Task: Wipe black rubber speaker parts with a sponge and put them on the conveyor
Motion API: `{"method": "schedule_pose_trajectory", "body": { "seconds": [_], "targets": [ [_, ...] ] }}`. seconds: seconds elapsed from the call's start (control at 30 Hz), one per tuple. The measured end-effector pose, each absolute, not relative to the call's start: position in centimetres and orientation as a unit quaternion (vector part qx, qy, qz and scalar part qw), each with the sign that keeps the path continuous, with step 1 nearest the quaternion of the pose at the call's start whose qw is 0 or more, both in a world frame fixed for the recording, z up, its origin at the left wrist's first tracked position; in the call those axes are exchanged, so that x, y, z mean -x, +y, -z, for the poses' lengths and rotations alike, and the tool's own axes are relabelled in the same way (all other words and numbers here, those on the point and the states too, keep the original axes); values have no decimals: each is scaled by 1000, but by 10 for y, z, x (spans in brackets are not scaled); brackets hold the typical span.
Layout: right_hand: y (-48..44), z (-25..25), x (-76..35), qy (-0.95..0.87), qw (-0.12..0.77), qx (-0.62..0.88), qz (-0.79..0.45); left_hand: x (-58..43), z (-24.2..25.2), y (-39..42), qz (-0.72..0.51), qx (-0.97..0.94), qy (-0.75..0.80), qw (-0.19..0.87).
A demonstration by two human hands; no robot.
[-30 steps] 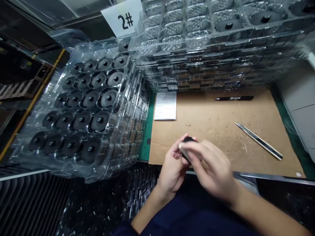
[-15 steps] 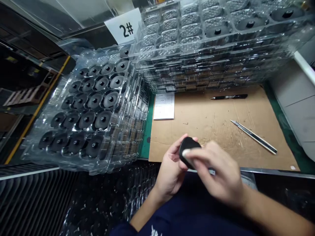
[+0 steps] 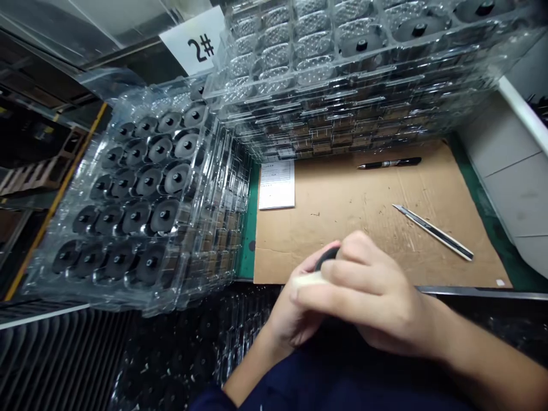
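Observation:
My left hand (image 3: 283, 317) is closed around a black round part (image 3: 326, 258) above the near edge of the cardboard. Only the part's upper rim shows; the rest is hidden behind my right hand (image 3: 379, 294). The fingers and thumb of that hand pinch a small cream-white block (image 3: 309, 279), whose exact kind I cannot make out. The block lies across the front of the black part; whether they touch is hidden.
A craft knife (image 3: 434, 231), a pen (image 3: 389, 163) and a printed slip (image 3: 276, 185) lie on the cardboard sheet (image 3: 338, 228). Stacked clear trays (image 3: 171, 274) with dark round parts stand left. More stacked trays (image 3: 295, 85) line the back, beside a "2#" sign (image 3: 194, 43).
My right hand has turned and moved slightly left over the black part, covering most of it. The cream-white block now shows more of its length. The whole view has shifted a little.

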State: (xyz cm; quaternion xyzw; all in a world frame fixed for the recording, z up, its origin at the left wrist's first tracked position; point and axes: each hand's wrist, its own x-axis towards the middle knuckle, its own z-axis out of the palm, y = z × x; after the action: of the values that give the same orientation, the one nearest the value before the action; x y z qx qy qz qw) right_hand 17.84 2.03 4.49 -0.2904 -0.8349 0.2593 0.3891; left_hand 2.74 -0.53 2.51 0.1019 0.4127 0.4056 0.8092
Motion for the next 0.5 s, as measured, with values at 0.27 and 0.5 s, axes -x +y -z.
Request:
{"method": "schedule_pose_trajectory", "body": {
  "seconds": [0.27,0.5],
  "targets": [
    [20,-43,-171,-811,396,362,-232,-23,-24,-3,-374,-143,412,818],
    [22,-48,-166,-787,394,405,-250,-24,-22,1,-374,-156,421,812]
  ]
}}
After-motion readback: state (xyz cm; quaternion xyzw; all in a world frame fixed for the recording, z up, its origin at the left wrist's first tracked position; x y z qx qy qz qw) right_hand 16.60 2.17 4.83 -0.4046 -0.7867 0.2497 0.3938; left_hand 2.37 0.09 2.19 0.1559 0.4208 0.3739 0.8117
